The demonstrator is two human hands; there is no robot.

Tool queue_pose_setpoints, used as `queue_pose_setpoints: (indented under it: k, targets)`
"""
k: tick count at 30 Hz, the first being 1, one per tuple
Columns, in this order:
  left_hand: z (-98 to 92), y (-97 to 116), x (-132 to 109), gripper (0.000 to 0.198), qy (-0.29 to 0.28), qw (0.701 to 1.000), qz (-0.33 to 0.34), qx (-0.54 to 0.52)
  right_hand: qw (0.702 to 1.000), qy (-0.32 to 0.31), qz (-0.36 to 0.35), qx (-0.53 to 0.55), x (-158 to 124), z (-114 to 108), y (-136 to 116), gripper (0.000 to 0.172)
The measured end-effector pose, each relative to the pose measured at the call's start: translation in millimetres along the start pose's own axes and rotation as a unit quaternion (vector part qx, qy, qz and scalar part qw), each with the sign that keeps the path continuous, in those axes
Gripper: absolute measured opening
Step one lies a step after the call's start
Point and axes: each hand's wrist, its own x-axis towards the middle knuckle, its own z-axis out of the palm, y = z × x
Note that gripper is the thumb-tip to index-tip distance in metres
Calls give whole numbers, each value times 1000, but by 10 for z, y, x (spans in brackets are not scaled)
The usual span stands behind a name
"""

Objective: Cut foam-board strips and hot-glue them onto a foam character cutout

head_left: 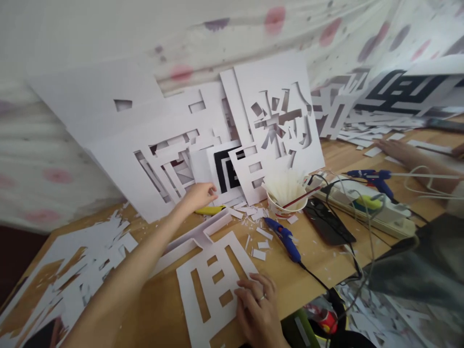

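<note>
Left hand point(201, 195) is left of cup point(290, 212), can't tell if grasping; right hand point(257, 302) rests released at cut-out sheet point(213, 302), cup's near-left. Board point(279, 82) behind cup reads 粉.

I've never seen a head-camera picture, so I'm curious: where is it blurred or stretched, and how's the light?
Head view: pale, soft light with faint shadows; the patterned sheeting and co-worker's hand look smeared; the white cut-out sheet near the right hand is clearer; the left forearm looks elongated toward the corner, perhaps from a wide lens.
</note>
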Motion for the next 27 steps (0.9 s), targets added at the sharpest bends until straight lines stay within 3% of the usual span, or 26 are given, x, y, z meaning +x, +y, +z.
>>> queue_pose_setpoints:
  k: [3, 6, 8, 11, 15, 20, 23, 27]
  targets:
    - [350, 53, 532, 32, -53, 998, 20, 33, 1000, 26, 11, 9, -20, 31, 41, 24]
    - [577, 55, 747, 34, -84, 994, 39, 51, 1000, 25, 4, 4, -71, 54, 115, 24]
    - [614, 20, 780, 35, -82, 994, 42, 52, 1000, -6, -19, -9, -108, 57, 160, 26]
    - [511, -126, 749, 36, -54, 997, 37, 38, 999, -35, -29, -22, -144, 57, 191, 28]
    - [176, -505, 576, 30, -19, 999, 27, -22, 998, -38, -33, -31, -154, 65, 209, 28]
    - [-231, -1037, 87, 37, 3, 989, 18, -144, 995, -28, -81, -45, -153, 84, 292, 27]
    - [-331, -1240, -290, 53, 18, 976, 6, -218, 994, -19, -95, -43, -148, 93, 334, 28]
    - [-306, -1349, -714, 65, 33, 953, -23, -299, 994, -10, -109, -21, -111, 74, 303, 25]
